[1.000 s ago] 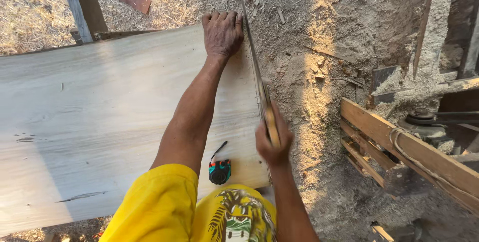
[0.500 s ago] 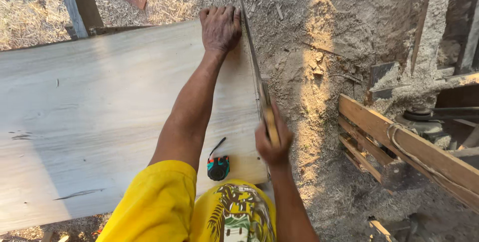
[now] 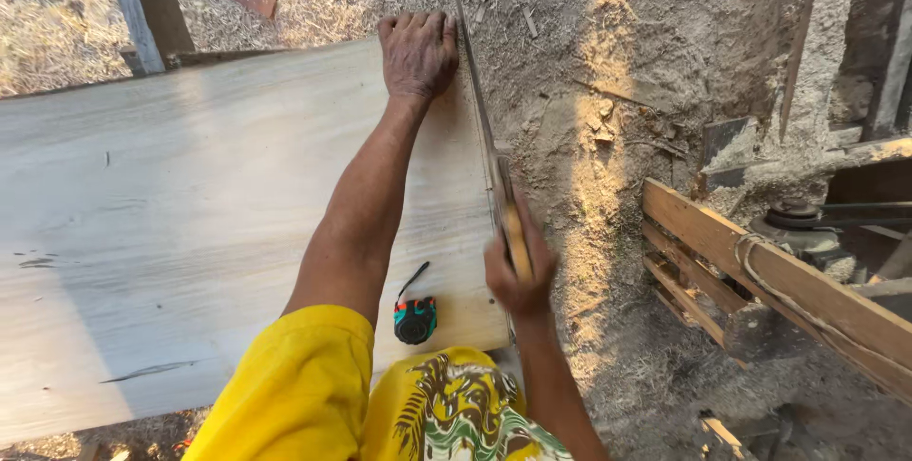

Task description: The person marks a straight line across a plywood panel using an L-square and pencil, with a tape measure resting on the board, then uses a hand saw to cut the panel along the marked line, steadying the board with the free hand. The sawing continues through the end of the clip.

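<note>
A wide pale wooden board (image 3: pixel 190 214) lies across the view. My left hand (image 3: pixel 418 50) presses flat on its far right corner, fingers spread a little. My right hand (image 3: pixel 518 266) grips the wooden handle of a hand saw (image 3: pixel 480 124), whose long thin blade runs along the board's right edge up past my left hand. A small black, green and orange tape measure (image 3: pixel 415 318) lies on the board near me, between my two arms.
Sawdust-covered ground (image 3: pixel 608 90) spreads to the right of the board. A frame of wooden planks (image 3: pixel 760 271) with a rope stands at the right. Grey and red posts (image 3: pixel 142 5) stand beyond the board at the upper left.
My right hand has drawn the saw a little back toward me along the board's edge. The left hand stays pressed on the board.
</note>
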Available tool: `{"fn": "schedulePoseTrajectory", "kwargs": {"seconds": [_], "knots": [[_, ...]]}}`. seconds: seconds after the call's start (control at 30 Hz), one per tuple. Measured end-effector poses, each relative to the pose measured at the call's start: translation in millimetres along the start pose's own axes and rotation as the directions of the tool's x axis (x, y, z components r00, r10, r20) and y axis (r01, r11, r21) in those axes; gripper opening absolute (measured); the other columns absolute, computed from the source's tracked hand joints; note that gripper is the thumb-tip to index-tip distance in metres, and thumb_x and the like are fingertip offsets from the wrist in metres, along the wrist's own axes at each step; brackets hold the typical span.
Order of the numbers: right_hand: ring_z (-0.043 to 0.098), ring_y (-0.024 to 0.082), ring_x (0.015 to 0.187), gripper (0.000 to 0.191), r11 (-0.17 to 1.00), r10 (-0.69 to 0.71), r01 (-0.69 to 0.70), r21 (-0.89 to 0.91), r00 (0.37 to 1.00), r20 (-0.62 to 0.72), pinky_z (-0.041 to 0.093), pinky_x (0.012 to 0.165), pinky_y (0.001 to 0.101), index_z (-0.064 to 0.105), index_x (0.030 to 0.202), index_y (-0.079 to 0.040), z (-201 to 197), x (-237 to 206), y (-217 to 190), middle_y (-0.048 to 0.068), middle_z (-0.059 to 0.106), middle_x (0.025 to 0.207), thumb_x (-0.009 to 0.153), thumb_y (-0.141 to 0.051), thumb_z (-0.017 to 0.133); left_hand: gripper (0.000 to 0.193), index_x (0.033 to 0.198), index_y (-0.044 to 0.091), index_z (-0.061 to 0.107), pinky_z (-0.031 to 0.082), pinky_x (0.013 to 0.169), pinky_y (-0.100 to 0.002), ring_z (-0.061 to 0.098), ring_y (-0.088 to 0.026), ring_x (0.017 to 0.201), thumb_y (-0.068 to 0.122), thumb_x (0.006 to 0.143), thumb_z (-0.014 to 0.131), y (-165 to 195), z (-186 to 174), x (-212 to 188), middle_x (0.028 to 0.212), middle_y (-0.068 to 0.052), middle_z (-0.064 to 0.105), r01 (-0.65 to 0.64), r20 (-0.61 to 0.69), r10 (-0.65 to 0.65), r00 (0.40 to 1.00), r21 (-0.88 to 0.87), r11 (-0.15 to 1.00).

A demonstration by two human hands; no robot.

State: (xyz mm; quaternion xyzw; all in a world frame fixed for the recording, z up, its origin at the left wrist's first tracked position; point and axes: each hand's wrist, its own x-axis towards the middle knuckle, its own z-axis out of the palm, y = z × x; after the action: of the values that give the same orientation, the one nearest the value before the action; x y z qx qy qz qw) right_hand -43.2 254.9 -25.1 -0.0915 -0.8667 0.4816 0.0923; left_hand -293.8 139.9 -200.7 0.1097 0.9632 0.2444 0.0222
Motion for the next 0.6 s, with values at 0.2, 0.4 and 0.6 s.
{"fn": "schedulePoseTrajectory", "kwargs": {"seconds": [0.2, 0.4, 0.6], "knots": [[0.078, 0.023, 0.084, 0.056, 0.999, 0.014, -0.014, 0.034, 1.000, 0.004, 0.064, 0.072, 0.0320, 0.056, 0.143, 0.005, 35.8, 47.8, 40.9, 0.020, 0.076, 0.109, 0.087, 0.003, 0.059, 0.038, 0.096, 0.011, 0.070, 0.034, 0.098, -0.045, 0.060, -0.024, 0.088, 0.034, 0.108, 0.043, 2.6, 2.5, 1.7, 0.087, -0.009, 0.068, -0.010, -0.044, 0.010, 0.999, 0.011, 1.000], [0.074, 0.022, 0.070, 0.055, 0.989, 0.106, -0.108, 0.101, 0.994, 0.024, 0.060, 0.057, 0.0321, 0.056, 0.142, 0.006, 56.4, 76.5, 61.4, 0.019, 0.076, 0.094, 0.087, 0.002, 0.059, 0.037, 0.100, 0.012, 0.071, 0.032, 0.098, -0.045, 0.060, -0.024, 0.086, 0.036, 0.106, 0.044, -1.2, 3.1, -6.0, 0.083, -0.008, 0.068, -0.041, -0.015, 0.041, 0.999, 0.002, 0.999], [0.077, 0.021, 0.077, 0.060, 0.992, 0.123, -0.122, -0.036, 0.992, 0.035, 0.063, 0.066, 0.0296, 0.053, 0.142, 0.009, -17.0, -21.3, -6.9, 0.026, 0.073, 0.114, 0.083, 0.003, 0.059, 0.040, 0.095, 0.013, 0.070, 0.033, 0.098, -0.044, 0.061, -0.023, 0.089, 0.037, 0.108, 0.042, 2.2, 3.8, -0.5, 0.086, -0.007, 0.069, -0.028, -0.072, 0.030, 0.997, 0.019, 0.999]]}}
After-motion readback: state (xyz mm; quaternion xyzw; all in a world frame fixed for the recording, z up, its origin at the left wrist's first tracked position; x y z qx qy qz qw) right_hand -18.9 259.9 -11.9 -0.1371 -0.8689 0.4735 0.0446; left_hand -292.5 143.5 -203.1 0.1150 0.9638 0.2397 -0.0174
